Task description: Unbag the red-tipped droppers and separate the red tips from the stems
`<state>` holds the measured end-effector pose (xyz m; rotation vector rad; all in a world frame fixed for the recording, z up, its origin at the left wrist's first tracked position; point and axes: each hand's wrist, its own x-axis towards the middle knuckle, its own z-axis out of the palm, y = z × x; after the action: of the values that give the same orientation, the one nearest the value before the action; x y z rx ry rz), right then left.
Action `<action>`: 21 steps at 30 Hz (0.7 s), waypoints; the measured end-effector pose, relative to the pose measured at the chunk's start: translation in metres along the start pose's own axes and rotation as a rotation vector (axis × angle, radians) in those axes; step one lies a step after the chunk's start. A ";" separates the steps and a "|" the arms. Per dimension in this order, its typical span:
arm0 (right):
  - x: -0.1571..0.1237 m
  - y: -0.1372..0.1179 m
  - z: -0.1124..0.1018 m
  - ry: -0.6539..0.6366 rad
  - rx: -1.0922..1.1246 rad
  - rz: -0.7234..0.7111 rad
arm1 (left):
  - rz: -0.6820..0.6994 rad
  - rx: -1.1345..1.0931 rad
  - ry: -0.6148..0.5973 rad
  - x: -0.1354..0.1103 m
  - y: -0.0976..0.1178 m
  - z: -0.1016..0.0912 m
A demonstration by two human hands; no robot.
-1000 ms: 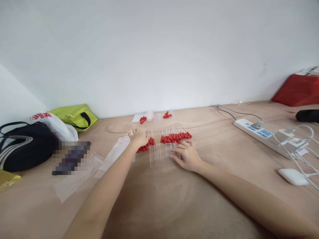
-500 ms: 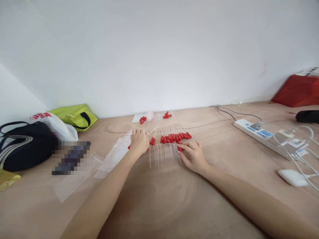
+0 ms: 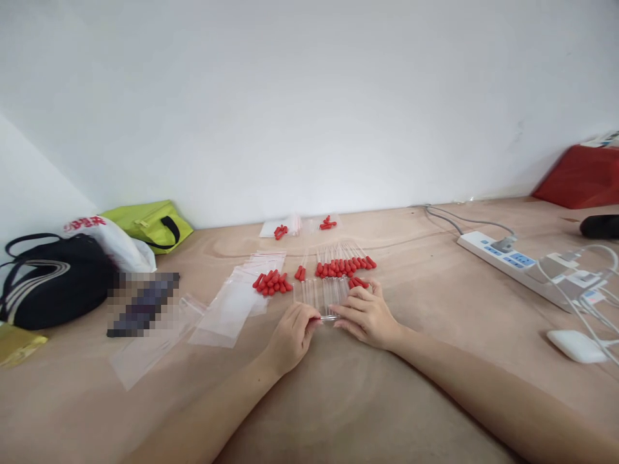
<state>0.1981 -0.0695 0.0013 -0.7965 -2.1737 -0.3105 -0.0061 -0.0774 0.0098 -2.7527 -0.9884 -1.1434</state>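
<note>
My left hand (image 3: 294,334) is closed in a pinch on one end of a clear glass dropper tube (image 3: 329,317), held crosswise low over the table. The fingers of my right hand (image 3: 370,316) close on its other end. Red rubber bulbs (image 3: 356,282) lie at my right fingertips; whether that hand grips one I cannot tell. Behind the hands is a row of loose clear tubes (image 3: 316,293), partly covered by my fingers. Beyond it lie droppers with red bulbs fitted (image 3: 343,266), tips pointing away. A pile of loose red bulbs (image 3: 271,282) sits left of the tubes.
Clear zip bags (image 3: 227,309) are spread at the left. Two small bags with red bulbs (image 3: 280,232) lie near the wall. A black bag (image 3: 58,280) and a lime-green bag (image 3: 149,222) stand far left. A power strip (image 3: 503,258) with cables and a white charger (image 3: 575,346) are at right.
My left hand has moved from the loose bulb pile toward me and right, to the tube. My right hand has shifted slightly and now meets it, both pinching one tube.
</note>
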 end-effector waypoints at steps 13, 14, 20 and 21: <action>-0.007 0.001 -0.007 -0.114 0.002 0.033 | 0.020 0.134 -0.113 0.001 -0.001 -0.009; -0.007 0.001 -0.007 -0.114 0.009 0.032 | 0.027 0.134 -0.117 0.001 0.000 -0.009; -0.006 0.001 -0.007 -0.071 0.056 0.025 | 0.059 0.108 -0.098 0.003 0.002 -0.011; -0.006 0.001 -0.007 -0.066 0.061 0.024 | 0.063 0.103 -0.092 0.003 0.003 -0.011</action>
<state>0.2063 -0.0751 0.0014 -0.8079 -2.2227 -0.2079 -0.0099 -0.0805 0.0206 -2.7548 -0.9336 -0.9377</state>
